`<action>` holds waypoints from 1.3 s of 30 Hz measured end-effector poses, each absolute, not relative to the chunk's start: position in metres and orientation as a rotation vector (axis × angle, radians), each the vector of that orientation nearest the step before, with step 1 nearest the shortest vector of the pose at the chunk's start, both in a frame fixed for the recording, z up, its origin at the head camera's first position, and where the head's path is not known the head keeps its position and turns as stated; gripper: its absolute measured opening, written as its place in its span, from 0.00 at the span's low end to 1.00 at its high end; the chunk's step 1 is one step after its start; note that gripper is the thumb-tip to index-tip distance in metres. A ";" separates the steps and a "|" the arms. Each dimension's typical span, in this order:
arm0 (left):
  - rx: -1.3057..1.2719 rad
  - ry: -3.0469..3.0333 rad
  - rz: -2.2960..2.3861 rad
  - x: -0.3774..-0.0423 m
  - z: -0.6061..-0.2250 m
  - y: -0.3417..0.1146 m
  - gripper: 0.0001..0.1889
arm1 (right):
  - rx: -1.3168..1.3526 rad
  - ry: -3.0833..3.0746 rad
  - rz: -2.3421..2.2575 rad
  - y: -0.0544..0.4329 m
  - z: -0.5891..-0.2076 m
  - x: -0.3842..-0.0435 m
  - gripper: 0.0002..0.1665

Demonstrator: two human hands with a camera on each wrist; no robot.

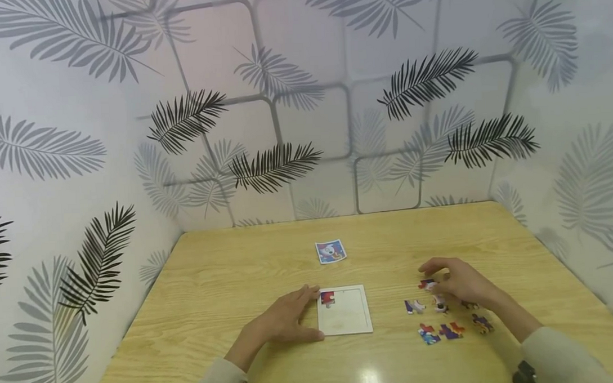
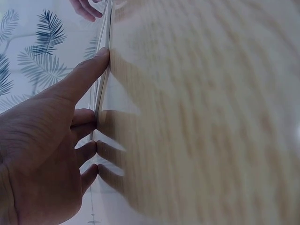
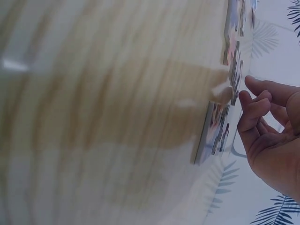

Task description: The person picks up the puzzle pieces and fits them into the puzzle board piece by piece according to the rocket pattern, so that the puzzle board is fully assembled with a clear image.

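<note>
A square white puzzle tray [image 1: 349, 319] lies on the table with one red and purple piece [image 1: 327, 298] set in its upper left corner. My left hand [image 1: 290, 316] rests along the tray's left side, thumb by the near corner and fingers by the far one. In the left wrist view, the left hand's [image 2: 51, 136] fingertips touch down at the tray's edge. My right hand [image 1: 462, 282] hovers over loose jigsaw pieces [image 1: 428, 335] to the right. Seen from the right wrist, the right hand's [image 3: 272, 122] fingers are bent loosely, with no piece visible between them.
A small picture card [image 1: 331, 251] of a white cartoon figure lies beyond the tray. The light wooden table [image 1: 238, 261] meets leaf-patterned walls [image 1: 306, 191] at the back and both sides. Several loose pieces lie close together beneath and in front of the right hand.
</note>
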State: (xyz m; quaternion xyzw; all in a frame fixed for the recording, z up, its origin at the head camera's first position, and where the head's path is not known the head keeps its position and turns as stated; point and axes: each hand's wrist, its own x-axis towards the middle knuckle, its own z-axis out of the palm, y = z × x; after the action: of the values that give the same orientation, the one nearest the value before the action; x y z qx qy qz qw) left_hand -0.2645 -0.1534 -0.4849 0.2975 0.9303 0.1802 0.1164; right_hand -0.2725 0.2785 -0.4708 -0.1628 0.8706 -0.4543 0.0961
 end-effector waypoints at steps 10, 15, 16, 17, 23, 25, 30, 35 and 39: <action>0.857 2.716 0.525 -0.263 -0.483 -0.152 0.51 | -0.432 2.612 -1.312 0.285 -0.477 -0.272 0.23; 0.866 2.713 0.532 -0.261 -0.482 -0.151 0.51 | -0.481 2.683 -1.254 0.285 -0.478 -0.272 0.21; 0.866 2.712 0.533 -0.261 -0.482 -0.152 0.51 | -0.504 2.705 -1.232 0.284 -0.478 -0.272 0.20; 0.868 2.712 0.535 -0.261 -0.482 -0.152 0.51 | -0.527 2.724 -1.211 0.284 -0.478 -0.272 0.20; 0.876 2.707 0.535 -0.262 -0.481 -0.151 0.51 | -0.603 2.766 -1.159 0.282 -0.475 -0.271 0.18; 0.872 2.701 0.538 -0.262 -0.481 -0.151 0.51 | -0.596 2.747 -1.175 0.282 -0.474 -0.270 0.17; 0.858 2.690 0.536 -0.262 -0.484 -0.151 0.51 | -0.590 2.720 -1.191 0.282 -0.474 -0.269 0.17; 0.867 2.689 0.541 -0.260 -0.480 -0.151 0.51 | -0.570 2.742 -1.168 0.282 -0.473 -0.269 0.15; 0.872 2.692 0.539 -0.258 -0.476 -0.150 0.51 | -0.544 2.772 -1.146 0.282 -0.473 -0.270 0.11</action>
State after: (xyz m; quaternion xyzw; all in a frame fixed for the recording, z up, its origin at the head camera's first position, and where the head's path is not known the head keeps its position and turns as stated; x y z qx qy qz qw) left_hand -0.2583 -0.1504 -0.4757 0.3000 0.9266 0.1857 0.1301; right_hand -0.2701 0.2817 -0.4726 -0.1784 0.9083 -0.3755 0.0464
